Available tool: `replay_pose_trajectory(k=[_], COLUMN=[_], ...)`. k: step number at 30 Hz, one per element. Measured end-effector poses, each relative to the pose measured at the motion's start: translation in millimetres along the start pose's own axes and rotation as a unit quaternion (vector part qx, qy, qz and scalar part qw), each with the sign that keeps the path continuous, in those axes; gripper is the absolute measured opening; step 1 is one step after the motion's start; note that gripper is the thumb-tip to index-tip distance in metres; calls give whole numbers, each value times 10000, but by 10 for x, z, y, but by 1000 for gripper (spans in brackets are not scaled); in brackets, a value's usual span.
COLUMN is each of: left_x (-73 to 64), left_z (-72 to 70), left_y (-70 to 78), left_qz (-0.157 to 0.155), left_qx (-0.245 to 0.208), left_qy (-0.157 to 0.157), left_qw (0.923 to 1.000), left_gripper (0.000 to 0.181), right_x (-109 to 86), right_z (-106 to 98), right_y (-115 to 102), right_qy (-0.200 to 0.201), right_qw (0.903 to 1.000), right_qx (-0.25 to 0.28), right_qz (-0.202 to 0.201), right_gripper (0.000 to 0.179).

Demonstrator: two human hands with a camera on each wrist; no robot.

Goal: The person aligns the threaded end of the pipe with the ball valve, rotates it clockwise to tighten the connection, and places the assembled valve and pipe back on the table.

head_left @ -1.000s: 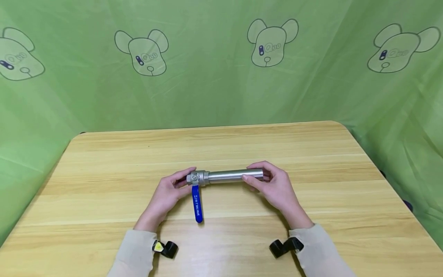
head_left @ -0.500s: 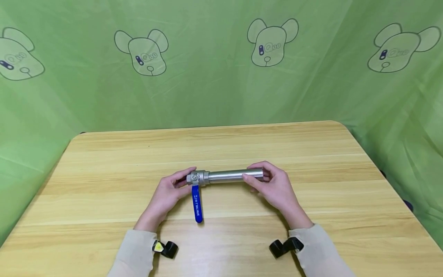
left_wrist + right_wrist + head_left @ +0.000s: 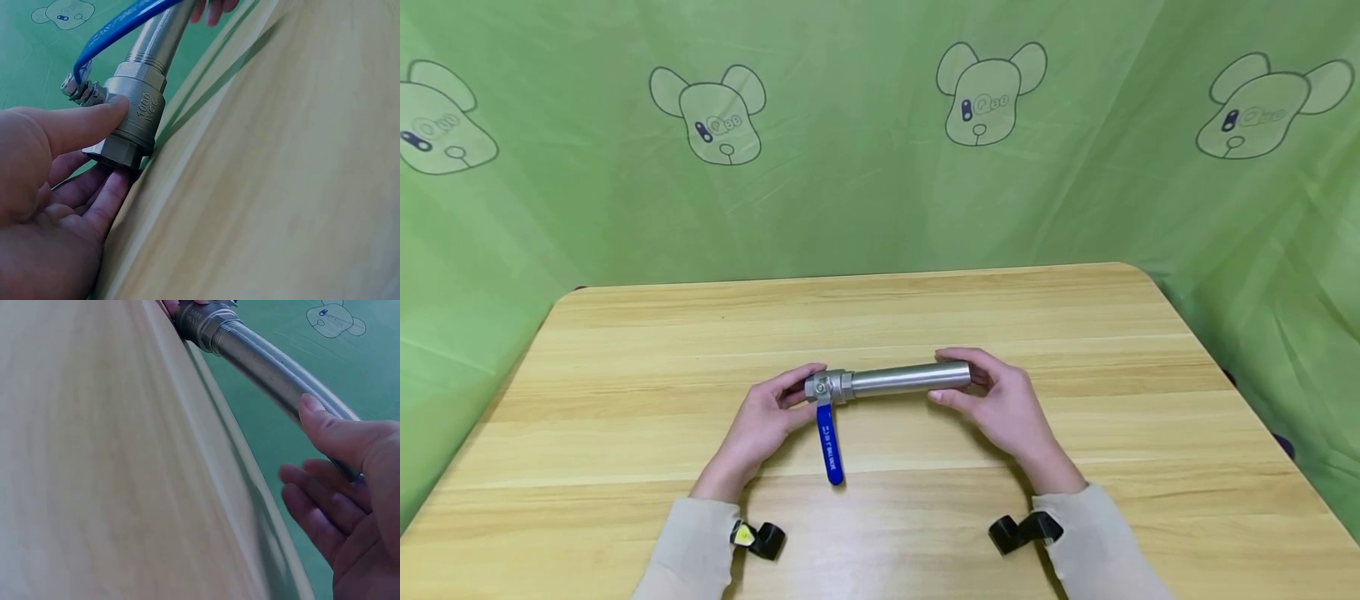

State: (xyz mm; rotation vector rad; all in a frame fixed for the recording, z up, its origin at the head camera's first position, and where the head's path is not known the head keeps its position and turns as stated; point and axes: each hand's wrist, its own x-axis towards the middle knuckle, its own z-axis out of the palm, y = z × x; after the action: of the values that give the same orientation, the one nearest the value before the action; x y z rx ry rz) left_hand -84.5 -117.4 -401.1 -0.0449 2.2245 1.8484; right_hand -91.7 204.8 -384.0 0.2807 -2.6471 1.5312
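A steel ball valve (image 3: 827, 386) with a blue lever handle (image 3: 831, 446) lies near the middle of the head view. My left hand (image 3: 763, 423) grips the valve body, thumb on the near side and fingers around the far side and end. From the valve a shiny metal pipe (image 3: 910, 379) extends to the right, its threads partly visible at the joint in the left wrist view (image 3: 150, 60). My right hand (image 3: 1003, 408) holds the pipe's free end between thumb and fingers. In the right wrist view its thumb (image 3: 328, 425) lies against the pipe, with several fingers below.
A wooden table (image 3: 880, 533) spreads beneath both hands. Green curtains (image 3: 850, 200) with printed animal heads hang behind and beside it. A small black camera (image 3: 767, 540) sits on the left sleeve and another camera (image 3: 1006, 533) on the right.
The pipe's right end has risen slightly and the lever's tip has swung a little to the right. My right thumb has slid down toward the pipe's near edge. My left hand stays put.
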Motion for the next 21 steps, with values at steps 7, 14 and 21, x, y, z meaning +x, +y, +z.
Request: replay_pose_trajectory(k=[7,14,21], left_x=[10,20,20], left_z=[0,-9,-12], left_y=[-7,-21,-29], left_qz=[-38,-56,-46], left_qx=[-9,-64,-64], left_qy=[-10,-45,-51], left_qw=[10000,10000,10000], left_gripper=[59,58,58], right_x=[16,5,-11], right_z=[-6,-5,-5], right_y=[50,17,-21], right_qy=[318,335,316], right_qw=[9980,9986,9993], right_qx=[-81,-175,-161], right_qz=[-544,-360,151], right_gripper=[50,52,58])
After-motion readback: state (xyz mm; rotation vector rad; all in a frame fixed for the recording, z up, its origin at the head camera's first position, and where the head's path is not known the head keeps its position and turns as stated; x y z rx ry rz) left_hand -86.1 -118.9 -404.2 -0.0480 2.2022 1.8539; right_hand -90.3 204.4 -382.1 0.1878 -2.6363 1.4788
